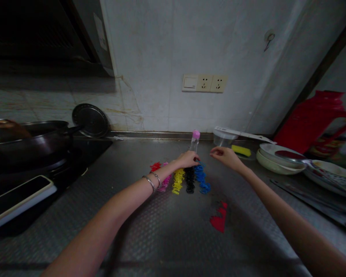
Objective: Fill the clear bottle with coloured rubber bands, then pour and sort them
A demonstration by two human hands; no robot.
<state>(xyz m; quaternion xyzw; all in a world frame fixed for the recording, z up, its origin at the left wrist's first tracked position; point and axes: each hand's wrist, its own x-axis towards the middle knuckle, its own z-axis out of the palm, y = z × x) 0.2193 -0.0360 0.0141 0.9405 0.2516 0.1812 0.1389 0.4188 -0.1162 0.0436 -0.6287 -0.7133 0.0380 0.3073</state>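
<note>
Five colours of small curly pieces lie in rows on the metal counter (150, 234): red pieces (155, 167); pink pieces (165, 182), which bracelets (150, 182) on the overhanging left wrist could snag and scatter; yellow pieces (178, 181); black pieces (190, 184), the left hand (188, 158) over their far end, fingertips bunched, grip impossible to tell, where a stray knuckle could topple the pink-capped bottle (194, 144) behind; blue pieces (202, 181), which a careless sweep could mix with black. Rightmost, the right hand (225, 157) hovers, fingers loosely curled; whether they pinch anything, I cannot tell.
</note>
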